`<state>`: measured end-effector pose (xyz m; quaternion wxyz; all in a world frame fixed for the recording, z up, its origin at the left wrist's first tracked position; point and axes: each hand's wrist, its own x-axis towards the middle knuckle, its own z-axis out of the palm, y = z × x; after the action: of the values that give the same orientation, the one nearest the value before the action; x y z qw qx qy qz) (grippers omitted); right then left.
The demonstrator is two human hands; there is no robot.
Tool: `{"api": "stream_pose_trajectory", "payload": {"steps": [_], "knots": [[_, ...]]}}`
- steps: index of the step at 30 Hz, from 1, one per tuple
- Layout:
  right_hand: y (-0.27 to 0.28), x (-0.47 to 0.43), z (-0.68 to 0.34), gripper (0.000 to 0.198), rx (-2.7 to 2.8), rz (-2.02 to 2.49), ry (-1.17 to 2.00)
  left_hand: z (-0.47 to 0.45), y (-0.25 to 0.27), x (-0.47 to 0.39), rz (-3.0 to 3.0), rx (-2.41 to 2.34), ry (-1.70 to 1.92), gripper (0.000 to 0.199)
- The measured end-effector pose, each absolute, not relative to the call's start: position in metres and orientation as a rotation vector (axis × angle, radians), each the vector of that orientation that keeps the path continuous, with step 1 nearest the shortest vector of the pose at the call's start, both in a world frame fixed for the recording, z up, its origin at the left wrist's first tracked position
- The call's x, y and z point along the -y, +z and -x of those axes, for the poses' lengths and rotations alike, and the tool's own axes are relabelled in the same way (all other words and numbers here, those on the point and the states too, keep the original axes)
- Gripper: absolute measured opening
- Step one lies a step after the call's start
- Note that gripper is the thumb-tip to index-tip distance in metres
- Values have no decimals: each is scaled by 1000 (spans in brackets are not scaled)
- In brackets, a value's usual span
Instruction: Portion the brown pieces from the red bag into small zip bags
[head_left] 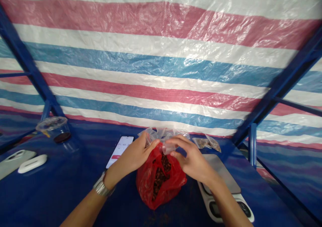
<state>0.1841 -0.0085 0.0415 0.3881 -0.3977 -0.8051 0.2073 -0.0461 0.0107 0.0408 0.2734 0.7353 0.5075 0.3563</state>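
Observation:
A red plastic bag (147,188) stands with its mouth gaping, and small dark brown pieces (161,180) lie inside it. Over its far rim my right hand (192,158) grips a small clear cup (168,148) between thumb and fingers. My left hand (137,153), with a metal watch on the wrist, is closed beside the cup and pinches a clear plastic bag (151,134). Its fingertips are partly hidden. More clear plastic lies just behind both hands.
A phone showing a timer (122,150) lies left of the red bag. At right are a kitchen scale (221,173) and small filled clear bags (207,143). Far left are a plastic cup of dark liquid (54,128), another phone (15,161) and a white case (32,163). Striped sheeting (161,66) hangs behind.

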Motion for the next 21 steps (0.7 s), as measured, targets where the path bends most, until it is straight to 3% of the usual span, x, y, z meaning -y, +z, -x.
{"api": "stream_pose_trajectory", "payload": {"steps": [4,9,15,21], "knots": [[42,16,-182,39,2305,1024,717,45,36,47,-1889,-1843,810,32],[33,22,-169,43,2457,1000,739,29,-2,81,-1857,-2077,486,15],[37,26,-177,41,2560,1148,689,40,-11,77,-1524,-2137,648,3],[46,34,-186,38,2522,1523,539,45,-39,80,-1264,-1892,1134,12]]}}
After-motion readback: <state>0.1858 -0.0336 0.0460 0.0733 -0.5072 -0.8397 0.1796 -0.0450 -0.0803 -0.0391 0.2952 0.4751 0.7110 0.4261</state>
